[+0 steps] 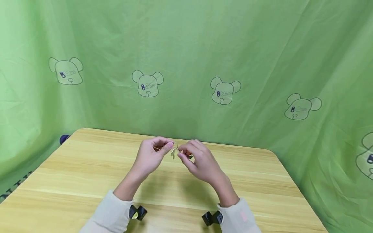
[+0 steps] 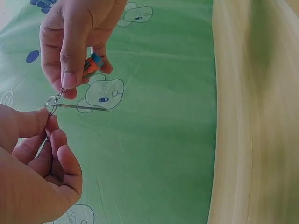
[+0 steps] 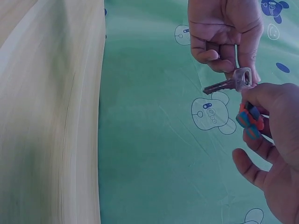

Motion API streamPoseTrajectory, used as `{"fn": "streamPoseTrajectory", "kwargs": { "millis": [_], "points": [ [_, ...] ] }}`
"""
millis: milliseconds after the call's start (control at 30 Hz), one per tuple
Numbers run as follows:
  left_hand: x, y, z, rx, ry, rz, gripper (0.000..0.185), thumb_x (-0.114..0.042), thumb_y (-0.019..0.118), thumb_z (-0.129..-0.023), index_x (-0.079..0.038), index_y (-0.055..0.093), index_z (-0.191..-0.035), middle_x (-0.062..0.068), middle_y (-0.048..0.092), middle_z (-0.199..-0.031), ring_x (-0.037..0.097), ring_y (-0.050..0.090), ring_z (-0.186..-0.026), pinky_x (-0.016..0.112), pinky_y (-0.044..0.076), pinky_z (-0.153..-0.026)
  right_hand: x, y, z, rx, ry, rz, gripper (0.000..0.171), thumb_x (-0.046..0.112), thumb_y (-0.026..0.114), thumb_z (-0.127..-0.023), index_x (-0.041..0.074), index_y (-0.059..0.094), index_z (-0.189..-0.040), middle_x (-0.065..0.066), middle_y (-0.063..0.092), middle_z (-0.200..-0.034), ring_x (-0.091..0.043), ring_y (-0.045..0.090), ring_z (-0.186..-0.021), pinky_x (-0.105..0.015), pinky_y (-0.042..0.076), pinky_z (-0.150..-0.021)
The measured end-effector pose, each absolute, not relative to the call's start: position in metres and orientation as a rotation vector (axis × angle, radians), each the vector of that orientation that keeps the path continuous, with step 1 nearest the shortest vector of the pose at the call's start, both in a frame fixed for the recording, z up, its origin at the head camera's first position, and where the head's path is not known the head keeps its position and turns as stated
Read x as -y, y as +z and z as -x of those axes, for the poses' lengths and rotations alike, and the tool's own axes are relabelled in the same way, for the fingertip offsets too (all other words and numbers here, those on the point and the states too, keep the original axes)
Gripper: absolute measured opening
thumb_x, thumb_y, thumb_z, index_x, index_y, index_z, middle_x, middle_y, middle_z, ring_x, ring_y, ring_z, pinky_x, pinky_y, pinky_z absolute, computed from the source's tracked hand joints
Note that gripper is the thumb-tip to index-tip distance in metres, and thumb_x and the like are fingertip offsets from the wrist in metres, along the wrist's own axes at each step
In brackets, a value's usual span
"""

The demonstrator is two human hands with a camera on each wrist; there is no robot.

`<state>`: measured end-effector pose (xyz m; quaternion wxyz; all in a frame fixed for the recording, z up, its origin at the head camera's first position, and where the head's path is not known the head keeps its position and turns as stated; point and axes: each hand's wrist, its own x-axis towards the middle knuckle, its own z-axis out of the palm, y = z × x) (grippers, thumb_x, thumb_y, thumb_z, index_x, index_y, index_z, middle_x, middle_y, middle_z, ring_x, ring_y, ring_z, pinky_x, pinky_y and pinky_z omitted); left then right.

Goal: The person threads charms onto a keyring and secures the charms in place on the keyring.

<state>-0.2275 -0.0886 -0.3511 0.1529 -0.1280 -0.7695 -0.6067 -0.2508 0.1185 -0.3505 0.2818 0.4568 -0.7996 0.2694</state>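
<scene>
Above the table, my left hand (image 1: 151, 155) pinches a thin metal key ring (image 1: 176, 144) between thumb and forefinger. A key (image 3: 222, 87) with a clear-looking head hangs from the ring, its blade pointing down toward the tabletop. My right hand (image 1: 202, 160) pinches the short chain (image 2: 59, 94) joined to the ring, thumb against forefinger. On that chain a small orange and blue charm (image 3: 251, 119) sits partly hidden under the right fingers. The two hands are close together but apart, with the ring and key between them.
The light wood table (image 1: 247, 194) lies below both hands. Green cloth (image 1: 186, 48) printed with bear heads hangs behind and beside it. Black wrist cameras (image 1: 212, 218) stick out from the pale sleeves. A dark purple round thing (image 1: 64, 139) shows at the table's far left corner.
</scene>
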Motion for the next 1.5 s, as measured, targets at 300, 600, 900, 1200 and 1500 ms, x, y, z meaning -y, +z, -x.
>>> {"fn": "streamPoseTrajectory", "kwargs": {
  "millis": [300,600,900,1200,1500],
  "points": [
    [0.089,-0.356,0.231,2.295,-1.706,0.316,0.007,-0.013,0.073,-0.096,-0.008,0.077,-0.098,0.004,0.072,-0.086,0.019,0.061,-0.080,0.030,0.049,-0.069,-0.120,-0.352,0.252,2.275,0.719,-1.238,0.005,0.010,0.074,-0.094,0.009,0.071,-0.098,0.004,0.065,-0.090,-0.010,0.061,-0.082,-0.028,0.055,-0.073],
    [0.093,-0.366,0.238,2.465,-1.675,0.252,0.006,-0.012,0.073,-0.096,-0.007,0.076,-0.096,0.001,0.070,-0.085,0.017,0.060,-0.079,0.031,0.050,-0.069,-0.120,-0.360,0.255,2.528,0.665,-1.196,0.005,0.016,0.071,-0.097,0.012,0.072,-0.099,0.007,0.064,-0.090,-0.008,0.058,-0.084,-0.027,0.053,-0.075],
    [0.100,-0.384,0.248,2.666,-1.663,0.270,0.004,-0.006,0.071,-0.094,-0.004,0.075,-0.093,0.003,0.067,-0.082,0.017,0.060,-0.078,0.031,0.050,-0.072,-0.114,-0.375,0.261,2.743,0.686,-1.267,0.007,0.016,0.070,-0.099,0.010,0.072,-0.097,0.007,0.065,-0.087,-0.007,0.058,-0.079,-0.026,0.052,-0.073],
    [0.104,-0.407,0.257,2.849,-1.598,0.352,0.004,-0.001,0.075,-0.088,-0.005,0.075,-0.089,0.003,0.068,-0.081,0.019,0.061,-0.076,0.033,0.053,-0.072,-0.110,-0.394,0.266,2.926,0.712,-1.291,0.005,0.008,0.071,-0.096,0.011,0.071,-0.092,0.007,0.063,-0.084,-0.005,0.056,-0.074,-0.023,0.052,-0.069],
    [0.096,-0.419,0.256,2.925,-1.497,0.492,0.009,0.002,0.074,-0.087,-0.006,0.075,-0.083,0.001,0.066,-0.073,0.014,0.055,-0.063,0.025,0.047,-0.059,-0.112,-0.398,0.265,3.073,0.671,-1.298,0.016,0.007,0.073,-0.093,0.015,0.066,-0.081,0.009,0.058,-0.073,-0.004,0.050,-0.066,-0.023,0.048,-0.064]
  ]
}}
